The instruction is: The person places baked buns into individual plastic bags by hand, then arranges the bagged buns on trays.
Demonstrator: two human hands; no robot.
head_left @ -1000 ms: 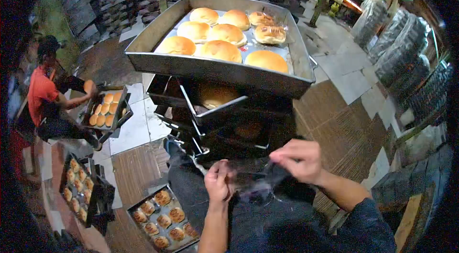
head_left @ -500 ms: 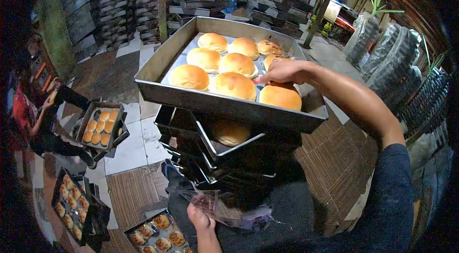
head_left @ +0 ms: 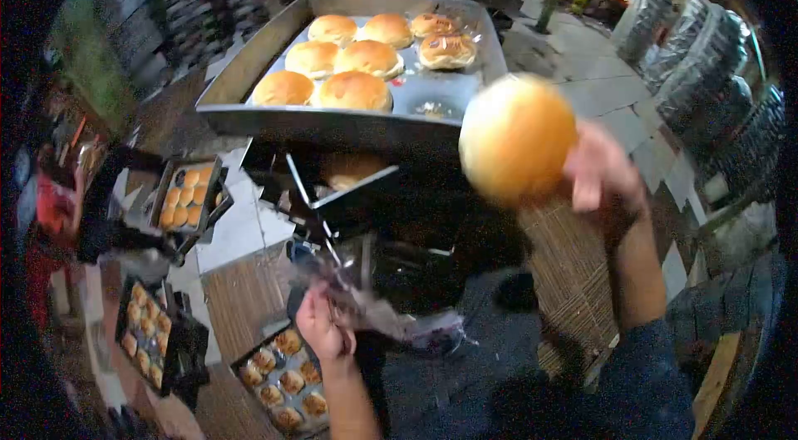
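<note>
A round golden bun [head_left: 519,139] is in my right hand [head_left: 605,164], lifted at the right front corner of a metal tray [head_left: 332,119]; both are blurred. Several plain buns [head_left: 355,92] sit in that tray, with darker-topped buns in clear wrap [head_left: 447,51] at its right back. A bare spot shows at the tray's right front. Lower down, my left hand [head_left: 324,325] is closed on a crumpled clear plastic bag [head_left: 399,322] above my lap.
More trays with buns stand at the left [head_left: 189,195], lower left [head_left: 145,336] and near my left forearm [head_left: 287,382]. A person in red [head_left: 56,203] sits at the far left. Stacked trays are under the big tray. Plastic-wrapped stacks [head_left: 644,16] stand at the right.
My right hand has lifted the front right bun out of the tray and moved right and toward me. The view has shifted; my left hand still holds the plastic.
</note>
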